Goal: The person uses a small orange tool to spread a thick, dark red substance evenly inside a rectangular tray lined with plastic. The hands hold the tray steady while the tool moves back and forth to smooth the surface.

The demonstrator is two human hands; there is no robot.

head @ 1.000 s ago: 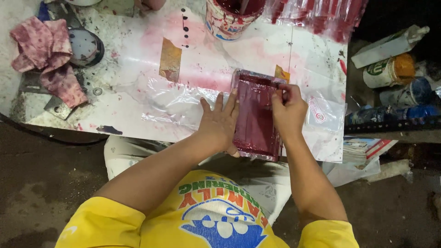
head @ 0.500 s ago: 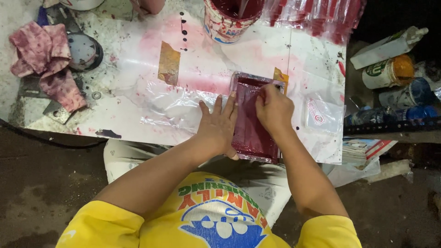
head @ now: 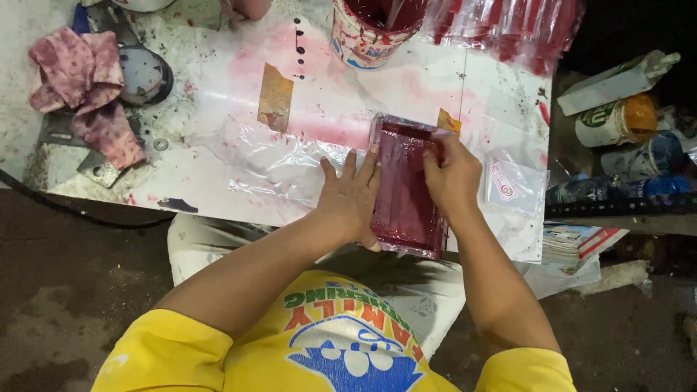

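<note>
Paint-stained and wrapped in clear plastic sheet, the white bench (head: 218,80) carries everything I work on, its near edge over my lap. At that near edge lies the dark red rectangular frame with its flat inked panel (head: 406,192), its long side running away from me and its near end hanging slightly past the bench edge.

My left hand (head: 352,199) lies flat and spread, palm down, along the frame's left edge, fingers pointing away from me; I judge it is there to pin the frame so it cannot slide on the slick plastic. My right hand (head: 451,174) rests on the upper right part of the frame, fingers curled down over something at its far right corner; whether it grips a small tool or only presses, I cannot tell. So the frame sits between and under both hands, which are apart, one on each side.

Just right of the frame lies a small clear plastic bag with a red printed mark (head: 508,185). Behind it stands a red-smeared paint tub (head: 370,33); a strip of brown tape (head: 276,98) sticks to the plastic farther left. Well off to the left lies a crumpled pink-stained rag (head: 87,91).
</note>
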